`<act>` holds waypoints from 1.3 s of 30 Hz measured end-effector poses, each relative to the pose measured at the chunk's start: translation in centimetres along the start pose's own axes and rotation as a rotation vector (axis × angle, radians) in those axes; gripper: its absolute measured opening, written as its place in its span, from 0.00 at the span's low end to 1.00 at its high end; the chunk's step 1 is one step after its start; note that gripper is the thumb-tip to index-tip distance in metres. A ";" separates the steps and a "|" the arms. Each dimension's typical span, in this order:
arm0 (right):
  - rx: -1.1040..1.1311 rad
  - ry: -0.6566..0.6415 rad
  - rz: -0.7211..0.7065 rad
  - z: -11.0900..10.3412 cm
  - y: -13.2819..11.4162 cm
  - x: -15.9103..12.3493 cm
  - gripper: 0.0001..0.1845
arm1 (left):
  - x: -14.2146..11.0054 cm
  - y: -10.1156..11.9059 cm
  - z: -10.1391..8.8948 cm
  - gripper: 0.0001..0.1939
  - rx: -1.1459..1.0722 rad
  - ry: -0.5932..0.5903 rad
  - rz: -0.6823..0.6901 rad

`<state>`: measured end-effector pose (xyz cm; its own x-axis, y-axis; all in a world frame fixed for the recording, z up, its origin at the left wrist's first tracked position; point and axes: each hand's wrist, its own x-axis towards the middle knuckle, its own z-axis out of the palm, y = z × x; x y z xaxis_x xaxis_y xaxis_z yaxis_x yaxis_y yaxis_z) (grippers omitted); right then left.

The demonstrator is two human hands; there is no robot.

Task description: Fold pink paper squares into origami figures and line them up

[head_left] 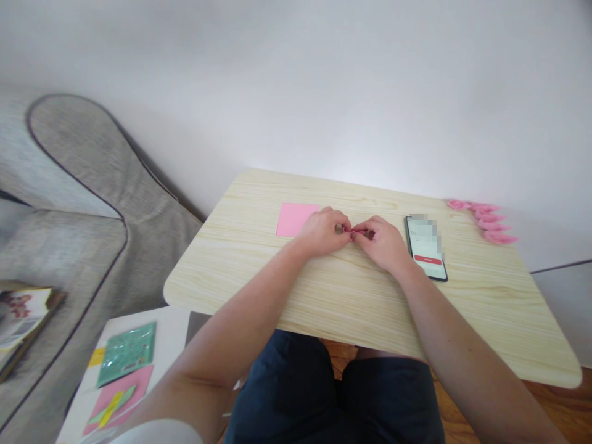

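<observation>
Left of the phone (426,248) | left hand (322,232) and right hand (382,242) are pinching a pink piece (353,232) | piece is lying between their fingertips | looking small, mostly hidden

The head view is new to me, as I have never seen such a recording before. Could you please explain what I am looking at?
There is no machine here: a person works with two bare hands. The single picture comes from a camera worn on the person's head, looking forward and down, so the arms enter from below. The left hand and right hand meet over a pale wooden table, pinching a small pink piece that the fingers mostly hide. Beside the left hand lies a pink square sheet; to the right are a phone and, farther over, several folded pink pieces.
</observation>
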<state>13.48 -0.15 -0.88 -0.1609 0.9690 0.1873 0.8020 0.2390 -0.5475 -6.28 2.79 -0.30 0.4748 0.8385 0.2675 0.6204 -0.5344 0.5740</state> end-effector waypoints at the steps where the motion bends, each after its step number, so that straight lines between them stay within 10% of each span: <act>1: 0.004 -0.001 0.012 0.0 0.0 0.1 0.10 | 0.0 0.0 0.0 0.07 -0.005 -0.001 -0.009; 14: 0.274 0.115 -0.076 -0.2 0.4 -0.3 0.06 | 0.1 -0.8 -0.2 0.08 -0.137 -0.009 -0.043; 39: 0.019 0.085 -0.332 -0.6 0.6 -0.8 0.04 | 0.2 -1.0 -0.1 0.07 -0.216 -0.041 -0.045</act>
<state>14.41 -0.80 -0.84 -0.3618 0.8299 0.4247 0.7029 0.5421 -0.4604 -6.87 3.53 -0.74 0.4769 0.8537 0.2089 0.4957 -0.4576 0.7381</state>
